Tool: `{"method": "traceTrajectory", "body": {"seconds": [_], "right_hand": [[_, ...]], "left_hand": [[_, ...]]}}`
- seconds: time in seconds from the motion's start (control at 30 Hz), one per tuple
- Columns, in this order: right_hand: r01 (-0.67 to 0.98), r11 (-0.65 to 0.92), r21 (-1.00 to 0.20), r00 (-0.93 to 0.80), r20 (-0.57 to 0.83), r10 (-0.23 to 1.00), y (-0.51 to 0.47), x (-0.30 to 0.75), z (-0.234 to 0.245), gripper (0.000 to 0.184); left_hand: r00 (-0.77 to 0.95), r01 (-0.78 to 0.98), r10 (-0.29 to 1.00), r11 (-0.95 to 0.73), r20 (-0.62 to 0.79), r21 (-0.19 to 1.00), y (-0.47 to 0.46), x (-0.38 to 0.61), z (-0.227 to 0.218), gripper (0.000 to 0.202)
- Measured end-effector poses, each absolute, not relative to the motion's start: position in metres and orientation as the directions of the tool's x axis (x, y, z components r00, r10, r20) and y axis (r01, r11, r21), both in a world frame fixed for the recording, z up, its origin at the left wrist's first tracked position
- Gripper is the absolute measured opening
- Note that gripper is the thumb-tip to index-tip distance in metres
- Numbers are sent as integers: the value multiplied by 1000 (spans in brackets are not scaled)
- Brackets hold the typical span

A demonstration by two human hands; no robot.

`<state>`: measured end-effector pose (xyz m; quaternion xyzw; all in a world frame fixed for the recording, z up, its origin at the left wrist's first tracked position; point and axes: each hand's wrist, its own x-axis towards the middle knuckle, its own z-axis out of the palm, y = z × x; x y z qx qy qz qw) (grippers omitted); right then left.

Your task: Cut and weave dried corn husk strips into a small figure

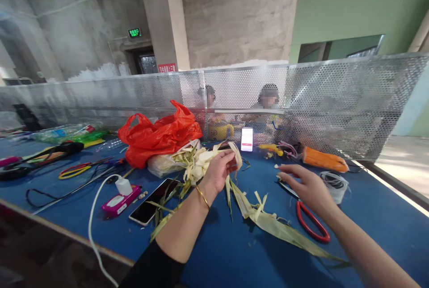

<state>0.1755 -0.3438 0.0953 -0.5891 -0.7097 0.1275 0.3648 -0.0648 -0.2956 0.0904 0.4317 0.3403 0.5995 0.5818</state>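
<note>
My left hand (219, 171), a gold bangle at its wrist, is closed on a pale corn husk strip (236, 154) that curls over the fingers. A reddish-brown patch shows beneath the strip; I cannot make out what it is. Behind that hand lies a heap of dried corn husks (196, 163), and a long greenish husk (268, 223) stretches across the blue table. My right hand (306, 185) reaches over red-handled scissors (311, 225), its fingers slightly apart, partly covering the blades. Small pale bits (276, 166) lie by its fingertips.
A red plastic bag (161, 134) stands behind the husks. Left are a dark-screened phone (156, 201) and a magenta power strip (120, 201) with a white cable. A lit phone (247, 139) leans by the perforated partition (351, 105). Right lie an orange bundle (325, 159) and coiled cord (335, 183).
</note>
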Motion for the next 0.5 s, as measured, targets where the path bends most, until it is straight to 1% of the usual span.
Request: {"method": "traceTrajectory", "body": {"seconds": [0.03,0.1,0.2,0.3,0.4,0.43,0.5], "right_hand": [[628,313,-713,-88,335,938,-342,158,101,35],[433,338,-836,-159,298,941,-338,125,104,35],[254,326,-911,-131,301,945,-329,89,93,30],[192,337,-922,-62,331,942,-324,78,77,31],[200,362,-910,-86,352,932,-323,81,67,30],[216,359,-908,-96,346,933,-324,82,65,30],[251,336,-908,-95,323,942,-324,84,62,30]], "left_hand": [[71,-474,992,-54,100,879,-302,-62,87,29],[89,-546,994,0,58,838,-311,-58,79,28],[86,-562,996,38,13,826,-315,-55,69,30],[124,-550,992,65,4,833,-314,-58,64,30],[171,-510,985,70,22,857,-312,-61,62,29],[157,-463,987,31,47,886,-312,-61,61,29],[97,-300,987,-95,130,949,-312,-60,59,26]]}}
